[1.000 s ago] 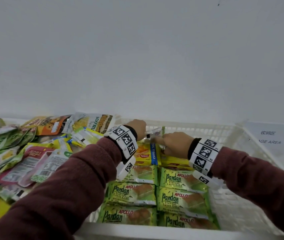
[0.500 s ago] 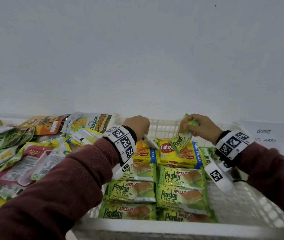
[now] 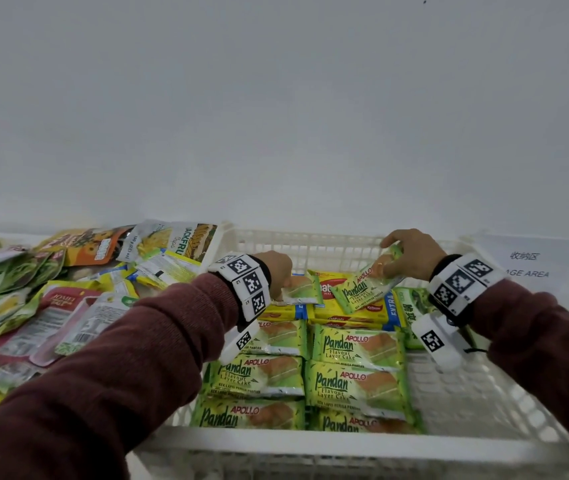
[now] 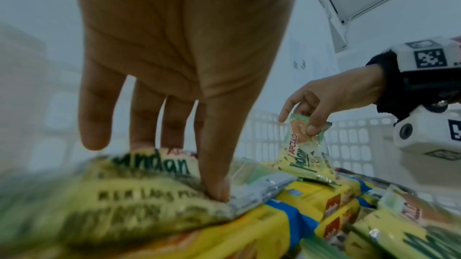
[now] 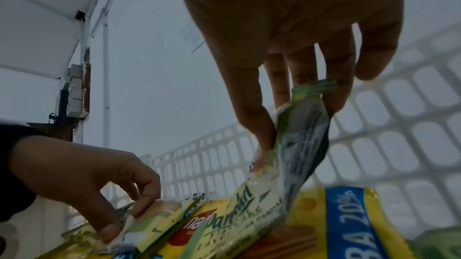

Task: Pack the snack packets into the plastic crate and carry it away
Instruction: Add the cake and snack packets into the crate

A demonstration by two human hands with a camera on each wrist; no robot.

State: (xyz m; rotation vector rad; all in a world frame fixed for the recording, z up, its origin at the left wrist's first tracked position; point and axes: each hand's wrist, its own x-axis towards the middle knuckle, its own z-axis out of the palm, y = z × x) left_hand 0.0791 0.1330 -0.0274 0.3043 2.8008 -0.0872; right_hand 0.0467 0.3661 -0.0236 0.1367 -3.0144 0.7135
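On the left, a loose heap of snack packets [image 3: 51, 292] lies on the table beside the white plastic crate [image 3: 345, 445]; they overlap too much for me to count. The left hand [image 3: 276, 268] is inside the crate at its far left, and its thumb and fingers pinch one Pandan packet [image 3: 298, 289] that lies flat on the yellow wafer packs [image 3: 376, 313]. In front of them I count six Pandan cakes [image 3: 355, 344], in two columns of three. To the right, the right hand [image 3: 411, 254] pinches one more Pandan packet [image 3: 362, 289] by its top edge, tilted, its lower end touching the wafer packs. A paper sign [image 3: 532, 265] lies right of the crate.
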